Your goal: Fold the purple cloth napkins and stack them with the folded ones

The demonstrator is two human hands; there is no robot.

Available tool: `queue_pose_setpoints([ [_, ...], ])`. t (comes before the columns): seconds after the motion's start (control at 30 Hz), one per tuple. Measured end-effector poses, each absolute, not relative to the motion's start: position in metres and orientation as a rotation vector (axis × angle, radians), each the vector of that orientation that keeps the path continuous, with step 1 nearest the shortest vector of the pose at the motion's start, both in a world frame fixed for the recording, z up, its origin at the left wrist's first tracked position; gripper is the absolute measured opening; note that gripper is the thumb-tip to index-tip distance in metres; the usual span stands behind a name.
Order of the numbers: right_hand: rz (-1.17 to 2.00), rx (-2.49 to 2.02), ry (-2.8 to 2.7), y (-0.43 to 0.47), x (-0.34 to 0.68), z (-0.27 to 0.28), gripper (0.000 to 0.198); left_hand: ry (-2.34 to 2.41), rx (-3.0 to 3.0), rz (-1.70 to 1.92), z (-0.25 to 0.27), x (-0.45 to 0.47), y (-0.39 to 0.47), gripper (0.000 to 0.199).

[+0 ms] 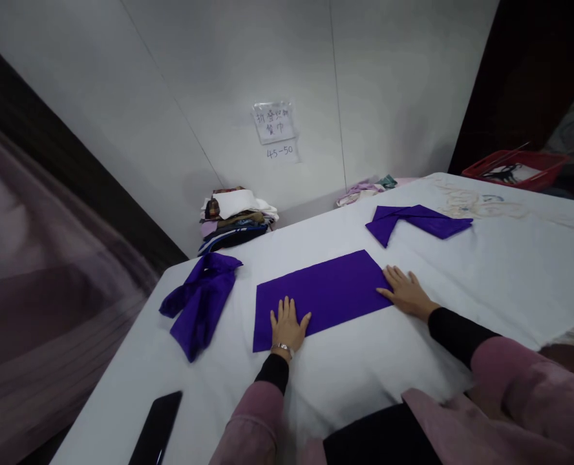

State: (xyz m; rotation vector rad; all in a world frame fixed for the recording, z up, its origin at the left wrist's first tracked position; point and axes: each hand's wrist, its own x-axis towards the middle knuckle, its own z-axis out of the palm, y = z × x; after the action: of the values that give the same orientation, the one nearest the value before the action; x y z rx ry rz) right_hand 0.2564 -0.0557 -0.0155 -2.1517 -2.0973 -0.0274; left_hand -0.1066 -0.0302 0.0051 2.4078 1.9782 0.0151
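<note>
A purple cloth napkin (323, 287), folded into a long rectangle, lies flat on the white-covered table (355, 361) before me. My left hand (288, 326) rests open on its near left part, fingers spread, a bracelet at the wrist. At the right end of the napkin, my right hand (406, 292) lies open, with thumb and fingers touching its edge. A crumpled purple cloth (204, 300) sits to the left. Farther back on the right is another purple cloth (417, 219), folded into a bent, angular shape.
A black phone-like object (156, 429) lies at the near left. Behind the table are a stack of folded fabrics (238, 219) and more cloths (364, 190). A red basket (514, 169) stands at the far right. Paper signs (275, 126) hang on the wall.
</note>
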Motion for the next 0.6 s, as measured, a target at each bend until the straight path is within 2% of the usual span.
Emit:
queue_pose_setpoints([
  [0.2, -0.231, -2.057, -2.143, -0.069, 0.271, -0.020, 0.069, 1.975, 2.328, 0.012, 0.014, -0.097, -0.035, 0.079],
  [0.43, -0.147, -1.772, -2.279, -0.037, 0.165, -0.013, 0.071, 1.839, 2.462, 0.183, 0.012, -0.017, -0.038, 0.070],
  [0.6, -0.179, -1.726, -2.451, -0.036, 0.182, -0.031, 0.054, 1.911, 2.383, 0.136, 0.000, -0.051, -0.040, 0.076],
])
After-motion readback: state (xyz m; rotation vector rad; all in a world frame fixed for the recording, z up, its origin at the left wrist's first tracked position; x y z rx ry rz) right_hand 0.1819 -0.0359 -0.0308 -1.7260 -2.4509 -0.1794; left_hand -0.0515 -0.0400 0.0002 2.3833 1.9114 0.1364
